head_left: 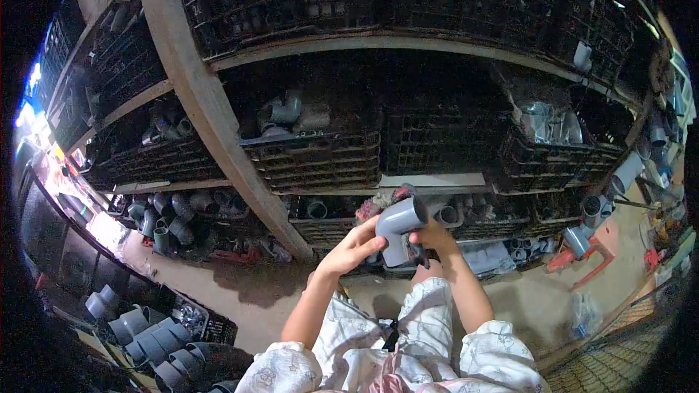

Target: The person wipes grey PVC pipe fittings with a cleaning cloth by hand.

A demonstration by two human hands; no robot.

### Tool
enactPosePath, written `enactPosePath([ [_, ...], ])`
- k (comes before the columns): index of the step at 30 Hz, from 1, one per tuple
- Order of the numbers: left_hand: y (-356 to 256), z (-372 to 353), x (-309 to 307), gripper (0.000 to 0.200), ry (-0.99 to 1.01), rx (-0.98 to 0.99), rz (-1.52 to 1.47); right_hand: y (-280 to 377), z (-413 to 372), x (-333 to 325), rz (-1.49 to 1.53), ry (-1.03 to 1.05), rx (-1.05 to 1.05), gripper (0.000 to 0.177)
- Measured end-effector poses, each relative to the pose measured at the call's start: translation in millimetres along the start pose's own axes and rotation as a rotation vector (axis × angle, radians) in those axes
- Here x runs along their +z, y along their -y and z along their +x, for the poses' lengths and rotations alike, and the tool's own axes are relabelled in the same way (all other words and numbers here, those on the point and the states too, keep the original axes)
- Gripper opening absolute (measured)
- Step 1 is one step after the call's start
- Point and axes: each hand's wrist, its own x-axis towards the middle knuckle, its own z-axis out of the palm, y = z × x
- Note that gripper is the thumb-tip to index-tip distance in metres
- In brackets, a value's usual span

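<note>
A grey plastic pipe elbow (399, 227) is held up in front of my lap, its open end tilted up and to the right. My left hand (358, 246) grips its left side, with the thumb pressed against the front. My right hand (435, 237) is closed at its right side, partly hidden behind the fitting. A pinkish, dark-patched cloth (370, 209) shows just behind the elbow. A small dark piece of material hangs by my right fingers; I cannot make out whether it belongs to that cloth.
Wooden shelving holds black plastic crates (317, 162) in front of me. Grey fittings (156, 338) lie in a group at the lower left. A red plastic stool (601, 251) with a grey fitting (577, 241) stands right. Clear plastic bags (547, 125) sit in a crate.
</note>
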Motion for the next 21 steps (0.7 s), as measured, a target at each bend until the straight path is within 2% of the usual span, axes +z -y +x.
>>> enactPosePath([
  [3, 8, 0, -6, 0.052, 0.043, -0.084, -0.133, -7, -3, -1, -0.076, -0.040, 0.003, 0.080],
  [6, -4, 1, -2, 0.050, 0.049, -0.050, 0.011, 18, -4, 6, -0.093, -0.001, 0.205, 0.075],
  [7, -12, 2, 3, 0.048, 0.035, -0.050, 0.019, 16, -4, 9, -0.142, -0.064, 0.120, 0.064],
  [10, -19, 5, 8, 0.045, -0.057, 0.055, 0.257, 35, 1, 17, -0.160, -0.082, 0.287, 0.053],
  [11, -20, 4, 7, 0.046, -0.114, 0.090, 0.388, 25, 4, 20, -0.132, -0.164, 0.120, 0.048],
  [14, -46, 4, 15, 0.049, -0.198, 0.149, 0.976, 19, 7, 32, -0.033, -0.273, 0.168, 0.046],
  [15, -43, 6, 14, 0.053, -0.222, 0.224, 1.031, 17, 8, 36, -0.032, -0.310, 0.103, 0.044],
  [18, -49, 4, 20, 0.055, -0.271, 0.114, 1.234, 16, 12, 45, -0.030, -0.408, -0.095, 0.038],
  [19, -48, 3, 20, 0.055, -0.283, 0.126, 1.247, 10, 13, 46, -0.073, -0.432, -0.041, 0.038],
  [21, -47, 3, 20, 0.056, -0.298, 0.159, 1.273, 13, 12, 47, 0.050, -0.435, -0.002, 0.033],
])
